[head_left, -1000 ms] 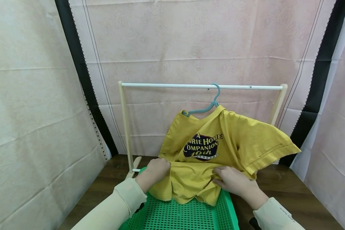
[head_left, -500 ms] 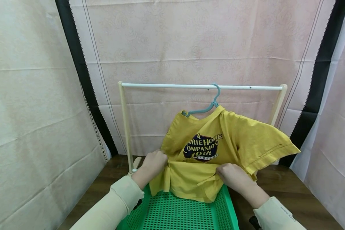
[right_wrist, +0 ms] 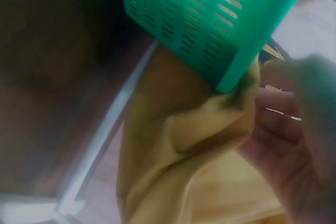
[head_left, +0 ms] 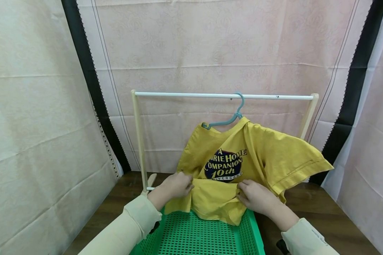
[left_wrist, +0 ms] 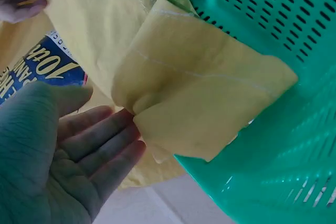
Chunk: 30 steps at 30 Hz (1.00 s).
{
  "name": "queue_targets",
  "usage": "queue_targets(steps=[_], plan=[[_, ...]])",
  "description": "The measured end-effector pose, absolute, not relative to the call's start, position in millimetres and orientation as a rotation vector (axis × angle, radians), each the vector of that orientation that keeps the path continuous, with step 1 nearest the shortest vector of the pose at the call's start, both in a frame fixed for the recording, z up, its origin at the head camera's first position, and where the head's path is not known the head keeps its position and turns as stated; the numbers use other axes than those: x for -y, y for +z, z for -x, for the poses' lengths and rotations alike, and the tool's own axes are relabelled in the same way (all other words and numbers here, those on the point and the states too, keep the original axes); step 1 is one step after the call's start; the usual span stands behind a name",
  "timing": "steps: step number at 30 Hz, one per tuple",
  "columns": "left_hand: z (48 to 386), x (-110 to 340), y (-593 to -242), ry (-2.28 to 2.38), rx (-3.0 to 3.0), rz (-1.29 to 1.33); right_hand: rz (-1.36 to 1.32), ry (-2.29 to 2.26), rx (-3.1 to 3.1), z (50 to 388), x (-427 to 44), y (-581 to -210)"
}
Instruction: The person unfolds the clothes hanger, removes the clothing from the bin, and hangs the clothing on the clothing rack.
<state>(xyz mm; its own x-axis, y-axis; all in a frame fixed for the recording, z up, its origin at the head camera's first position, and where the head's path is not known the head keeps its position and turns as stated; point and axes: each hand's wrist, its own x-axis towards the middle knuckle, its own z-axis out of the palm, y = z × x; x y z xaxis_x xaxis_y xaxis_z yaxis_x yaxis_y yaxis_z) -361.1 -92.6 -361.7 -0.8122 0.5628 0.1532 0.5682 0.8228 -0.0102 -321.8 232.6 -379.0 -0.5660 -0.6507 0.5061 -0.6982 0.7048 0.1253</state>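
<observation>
A yellow T-shirt (head_left: 229, 141) with a dark printed badge hangs on a blue hanger (head_left: 223, 123), its lower part folded up at the front. My left hand (head_left: 175, 186) is at the fold's left side; in the left wrist view its fairly straight fingers (left_wrist: 100, 135) touch the cloth, thumb apart. My right hand (head_left: 258, 198) pinches the fold's right side, seen also at the left wrist view's upper left corner. Below both hands, the hem drapes over the far end of a green perforated basket (head_left: 198, 233). Cloth hides some fingertips.
The hanger hooks over the white bar (head_left: 185, 94) of a small clothes rack with cream posts (head_left: 139, 141). A dark wooden table (head_left: 316, 212) carries rack and basket. Pale cloth screens (head_left: 194, 42) with black edging stand behind and at both sides.
The left hand moved up and left, then came back right and slightly down along the fold. The right hand shifted slightly, its thumb and fingers parting a little. The badge's lower lettering shows more evenly.
</observation>
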Motion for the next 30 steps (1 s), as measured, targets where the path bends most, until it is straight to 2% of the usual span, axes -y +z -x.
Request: queue_targets(steps=[9,16,23,30], plan=[[359,95,-370,0.208,2.947,0.809,-1.014,0.261,2.698,322,-233,-382],[363,93,-376,0.340,2.877,0.749,-0.877,0.306,2.729,325,-223,-383],[364,92,-374,0.327,2.843,0.721,-0.741,0.244,2.703,328,-219,-383],[366,95,-370,0.240,2.833,0.760,-0.789,0.259,2.656,329,-222,-380]])
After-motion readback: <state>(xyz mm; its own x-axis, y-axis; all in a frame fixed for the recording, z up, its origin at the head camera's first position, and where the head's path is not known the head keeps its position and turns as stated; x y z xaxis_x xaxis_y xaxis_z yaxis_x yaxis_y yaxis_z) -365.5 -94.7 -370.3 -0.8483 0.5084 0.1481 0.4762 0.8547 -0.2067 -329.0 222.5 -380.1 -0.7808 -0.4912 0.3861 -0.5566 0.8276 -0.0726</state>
